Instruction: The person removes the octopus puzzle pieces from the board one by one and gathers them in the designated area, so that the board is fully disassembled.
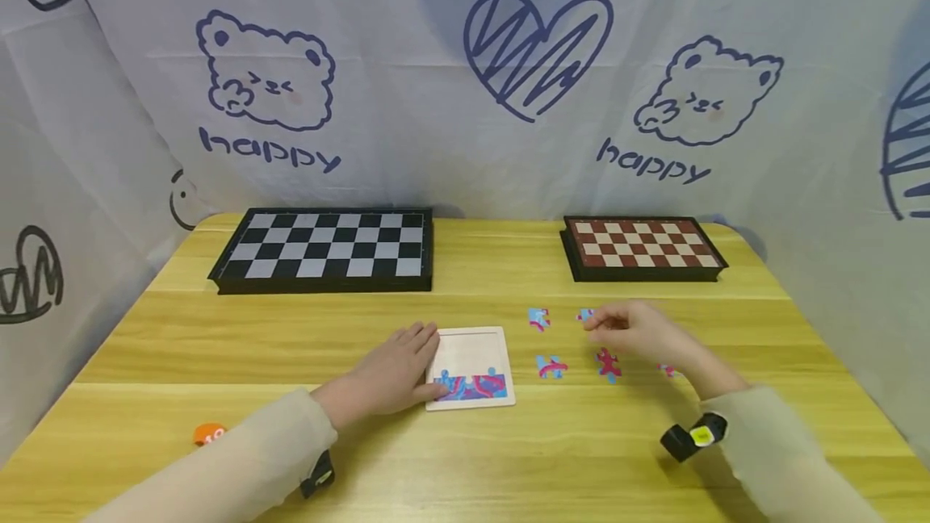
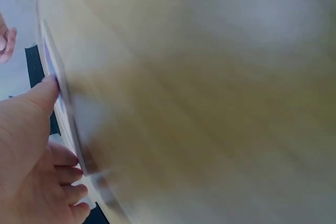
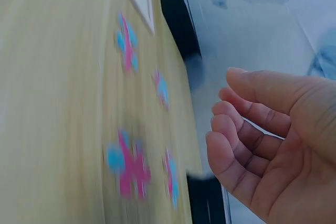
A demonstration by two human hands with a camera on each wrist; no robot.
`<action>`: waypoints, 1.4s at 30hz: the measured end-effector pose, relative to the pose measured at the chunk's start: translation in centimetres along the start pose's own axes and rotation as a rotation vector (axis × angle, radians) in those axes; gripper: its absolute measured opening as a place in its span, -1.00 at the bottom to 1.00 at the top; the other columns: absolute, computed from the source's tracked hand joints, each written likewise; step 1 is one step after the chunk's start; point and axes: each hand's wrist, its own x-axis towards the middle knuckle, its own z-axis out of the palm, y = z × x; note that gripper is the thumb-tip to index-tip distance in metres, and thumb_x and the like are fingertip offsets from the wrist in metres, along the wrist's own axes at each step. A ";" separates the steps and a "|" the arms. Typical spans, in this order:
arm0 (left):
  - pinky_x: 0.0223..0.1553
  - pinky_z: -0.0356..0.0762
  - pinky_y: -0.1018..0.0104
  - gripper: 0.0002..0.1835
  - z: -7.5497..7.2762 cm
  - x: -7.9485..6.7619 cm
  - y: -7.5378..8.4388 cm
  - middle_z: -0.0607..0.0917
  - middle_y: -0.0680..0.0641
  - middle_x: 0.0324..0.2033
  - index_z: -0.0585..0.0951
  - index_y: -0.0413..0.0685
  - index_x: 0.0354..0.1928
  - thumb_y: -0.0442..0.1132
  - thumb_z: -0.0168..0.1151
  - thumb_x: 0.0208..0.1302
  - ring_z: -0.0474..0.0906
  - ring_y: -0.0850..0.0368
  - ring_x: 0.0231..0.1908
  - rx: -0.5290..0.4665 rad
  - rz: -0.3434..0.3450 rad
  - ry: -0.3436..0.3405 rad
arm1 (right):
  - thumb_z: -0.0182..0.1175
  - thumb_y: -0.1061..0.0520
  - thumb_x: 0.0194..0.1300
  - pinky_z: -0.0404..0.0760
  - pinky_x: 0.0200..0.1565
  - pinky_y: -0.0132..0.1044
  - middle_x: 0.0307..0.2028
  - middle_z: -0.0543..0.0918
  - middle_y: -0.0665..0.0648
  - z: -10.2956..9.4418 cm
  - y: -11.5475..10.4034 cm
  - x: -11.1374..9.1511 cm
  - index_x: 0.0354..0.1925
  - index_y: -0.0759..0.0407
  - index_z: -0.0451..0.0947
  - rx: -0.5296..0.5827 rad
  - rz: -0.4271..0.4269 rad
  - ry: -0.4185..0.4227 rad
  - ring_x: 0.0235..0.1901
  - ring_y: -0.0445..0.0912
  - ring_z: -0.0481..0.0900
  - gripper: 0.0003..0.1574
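My left hand (image 1: 388, 366) rests at the left edge of a square, pale puzzle tray (image 1: 472, 349), with its thumb over the lower left part. Joined blue, purple and pink jigsaw pieces (image 1: 483, 387) fill the tray's bottom row. My right hand (image 1: 643, 336) hovers over loose pieces right of the tray; in the right wrist view its fingers (image 3: 226, 129) are loosely curled with nothing between them. Under or beside it lie a mostly pink piece (image 1: 608, 362), a partly covered blue piece (image 1: 584, 314) and one near the wrist (image 1: 666, 370).
Two more loose pieces lie nearer the tray, a far one (image 1: 538, 318) and a near one (image 1: 551, 367). A black-and-white chessboard (image 1: 327, 244) stands at the back left, a smaller red-and-white board (image 1: 643, 244) at the back right. An orange object (image 1: 209, 433) is beside the left sleeve.
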 end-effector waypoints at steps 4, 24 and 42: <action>0.29 -0.03 0.02 -0.13 0.2 -0.4 -0.3 0.13 -0.32 0.32 0.17 -0.41 0.31 0.23 -0.02 0.27 0.00 -0.23 0.31 -0.023 -0.003 -0.001 | 0.18 0.19 0.24 0.48 -0.46 -0.36 -0.42 0.56 0.05 1.9 -1.5 1.2 -0.18 0.35 0.57 0.010 -0.067 -0.065 -0.48 -0.13 0.41 -0.77; 0.29 -0.03 0.07 0.05 0.4 -1.0 -1.0 0.06 -0.30 0.35 0.10 -0.37 0.34 0.38 0.04 0.10 -0.04 -0.17 0.33 -0.041 0.005 -0.047 | 0.28 0.22 0.16 0.46 -0.42 -0.40 -0.44 0.49 -0.07 11.3 -8.1 5.6 -0.06 0.25 0.50 -0.083 -0.222 -0.276 -0.50 -0.21 0.45 -0.64; 0.29 -0.01 0.04 0.02 0.0 -1.0 -0.8 0.09 -0.35 0.32 0.14 -0.44 0.31 0.31 0.10 0.12 0.00 -0.22 0.31 -0.031 0.026 -0.044 | 0.31 0.19 0.09 0.37 -0.41 -0.45 -0.38 0.45 -0.02 14.0 -9.1 6.6 -0.01 0.31 0.56 -0.353 -0.293 -0.228 -0.49 -0.23 0.32 -0.54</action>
